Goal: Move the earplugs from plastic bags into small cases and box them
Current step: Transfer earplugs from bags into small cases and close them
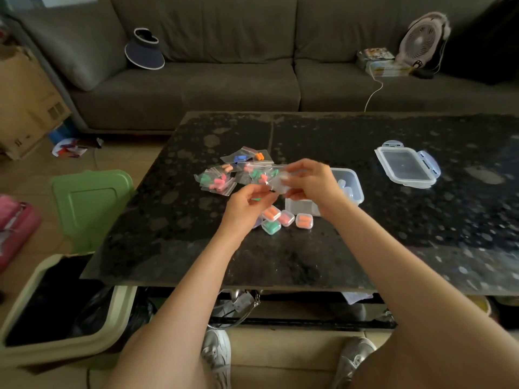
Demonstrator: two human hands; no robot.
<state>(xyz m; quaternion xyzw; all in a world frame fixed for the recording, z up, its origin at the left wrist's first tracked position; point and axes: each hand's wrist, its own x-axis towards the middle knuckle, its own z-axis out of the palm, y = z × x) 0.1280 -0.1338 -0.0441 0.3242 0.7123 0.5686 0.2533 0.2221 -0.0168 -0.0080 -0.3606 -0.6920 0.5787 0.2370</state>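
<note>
The clear box (351, 178) is partly hidden by the right hand (311, 183), the filled small cases (278, 217) by the left hand (244, 204); a blurred clear piece (280, 182) is pinched by the fingers (296, 167) of both. Bagged earplugs (224, 178) are piled beyond, the lid (407, 167) lies apart on the dark speckled surface (421, 234); a grey sofa (210, 80) is seen behind

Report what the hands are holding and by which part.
The left hand and right hand pinch one clear plastic item by its opposite ends. Bag or case: too blurred.
</note>
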